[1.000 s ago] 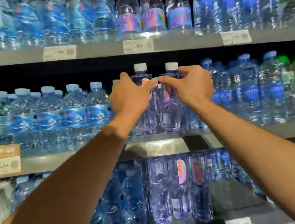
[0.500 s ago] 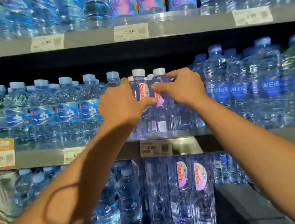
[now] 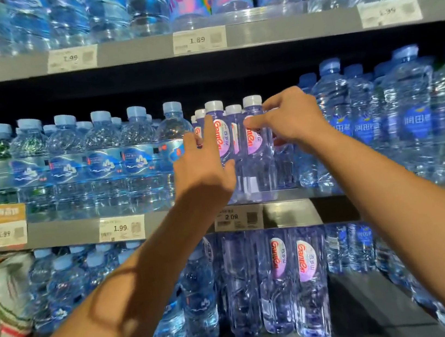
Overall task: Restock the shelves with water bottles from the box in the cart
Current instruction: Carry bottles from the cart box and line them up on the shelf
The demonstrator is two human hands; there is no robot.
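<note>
Fingers [image 3: 208,130] of left hand [image 3: 201,171] straight, touching bottle [image 3: 221,140], arms outstretched

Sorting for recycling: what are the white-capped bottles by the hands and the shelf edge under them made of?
White-capped bottles: clear, purple-tinted plastic, seemingly; glossy, see-through walls with moulded ribs. Their caps: opaque white plastic, apparently ridged. Shelf edge: probably painted metal; flat, matte grey, carrying paper-like price tags.

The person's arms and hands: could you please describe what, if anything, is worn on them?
Nothing worn shows. Both forearms are bare, with no sleeves in view. The left hand and right hand wear no gloves, and no watch, bracelet or ring is visible. A curved shadow crosses the left forearm.
</note>
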